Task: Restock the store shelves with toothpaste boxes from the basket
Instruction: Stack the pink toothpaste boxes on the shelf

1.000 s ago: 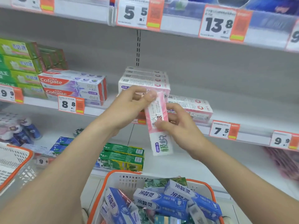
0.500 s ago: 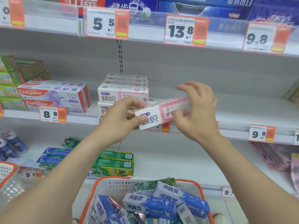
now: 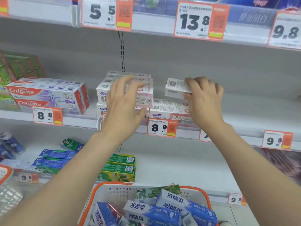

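Pink-and-white toothpaste box (image 3: 176, 88) above the 8.9 price tag (image 3: 162, 128): right hand (image 3: 205, 101) fingers curled, gripping it. Left hand (image 3: 123, 105), up-left of the tag, fingers spread, holding nothing.

- The left hand (image 3: 125, 101) is hovering at arm's length, palm facing away, fingers spread and relaxed.
- The right hand (image 3: 206, 101) is gripping one end of a white-and-pink cardboard toothpaste box (image 3: 175, 88) between curled fingers and thumb.
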